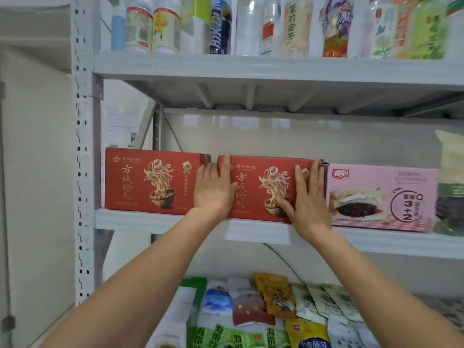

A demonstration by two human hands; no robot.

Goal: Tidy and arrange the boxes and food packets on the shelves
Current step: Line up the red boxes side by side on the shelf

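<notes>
The left hand (pixel 213 189) and right hand (pixel 309 197) press flat, gripping nothing, on the right red box (pixel 261 167), seemingly squaring it to the shelf (pixel 150 221) edge.

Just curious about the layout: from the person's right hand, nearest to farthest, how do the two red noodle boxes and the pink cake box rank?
1. Right red noodle box: the right hand lies flat on it.
2. Pink cake box: just right of that hand.
3. Left red noodle box: leftmost, beyond the left hand.
</notes>
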